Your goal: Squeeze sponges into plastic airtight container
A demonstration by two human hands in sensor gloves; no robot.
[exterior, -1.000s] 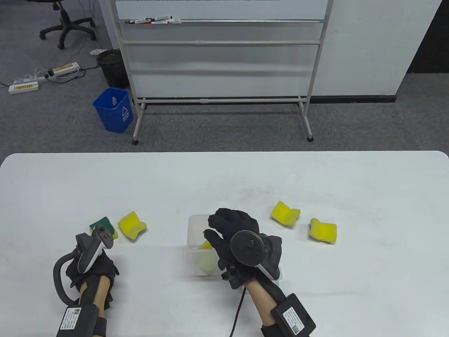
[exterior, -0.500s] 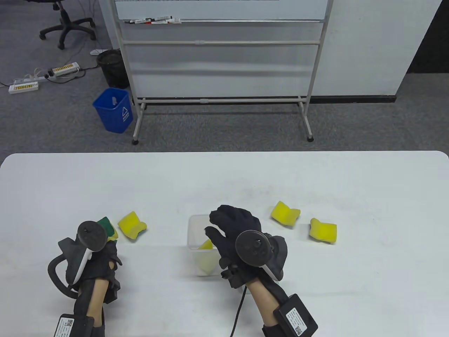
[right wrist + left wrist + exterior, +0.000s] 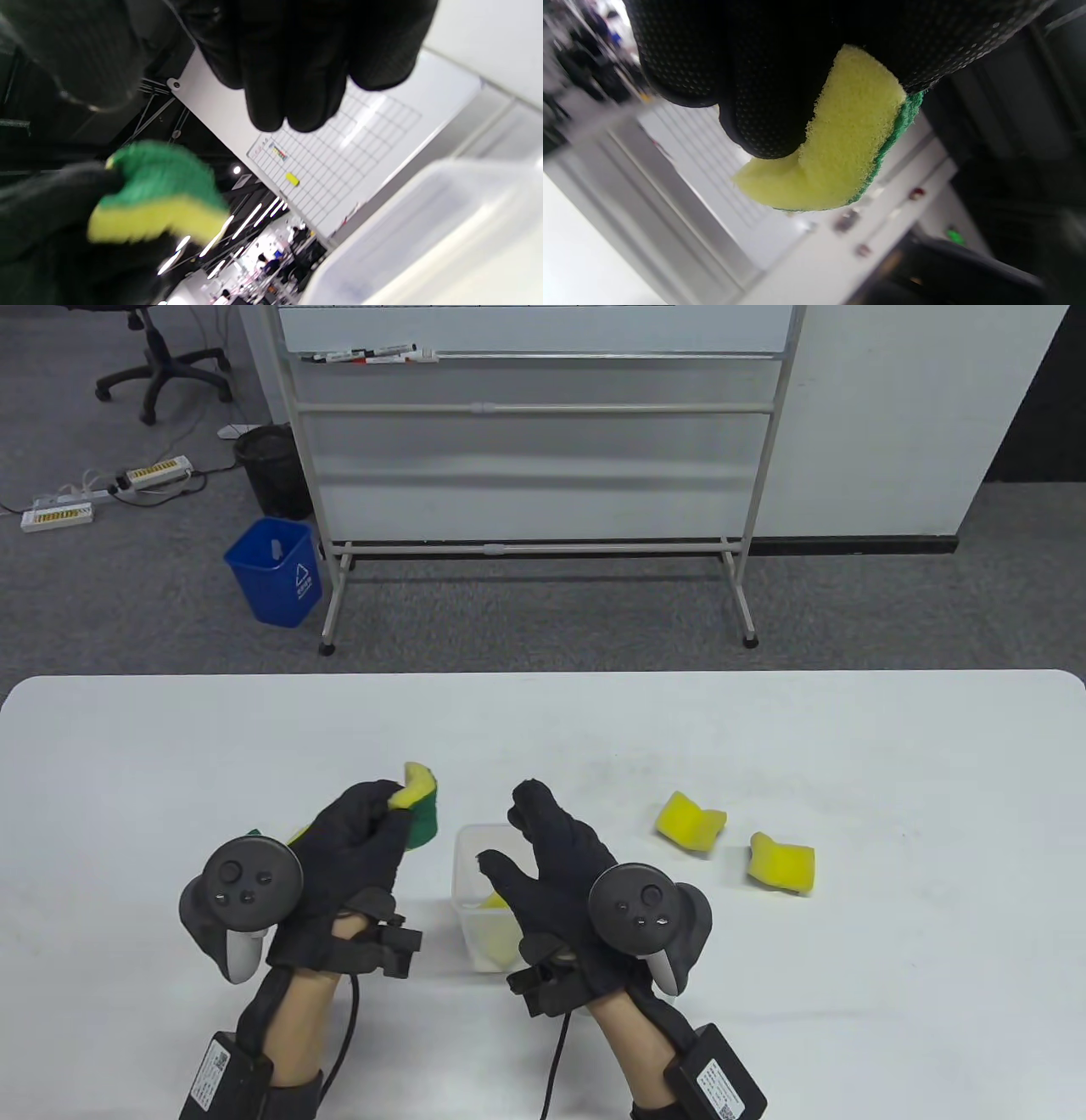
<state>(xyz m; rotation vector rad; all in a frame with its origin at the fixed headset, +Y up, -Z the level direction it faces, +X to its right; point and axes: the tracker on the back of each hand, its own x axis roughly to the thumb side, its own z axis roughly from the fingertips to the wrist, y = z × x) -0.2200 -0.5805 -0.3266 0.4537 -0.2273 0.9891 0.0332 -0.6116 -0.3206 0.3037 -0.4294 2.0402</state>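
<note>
Gripping a yellow-green sponge (image 3: 417, 806) in my left hand (image 3: 352, 857), fingers clamped round it, raised just left of the clear plastic container (image 3: 465, 857). Right hand (image 3: 560, 882) is over the container w/ fingers spread, holding nothing. One yellow sponge (image 3: 501, 933) is already inside; two more (image 3: 691, 821) (image 3: 782, 863) lie to the right. Step, I judge: carrying sponge #2 in. Next calls for compressing it & pushing it down through the rim.

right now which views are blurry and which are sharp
Table view: sharp, evenly lit. Left wrist view: green-backed sponge crisp, the background smeared. Right wrist view: that sponge is motion-blurred and the container edge soft, though the whiteboard grid reads clearly.
</note>
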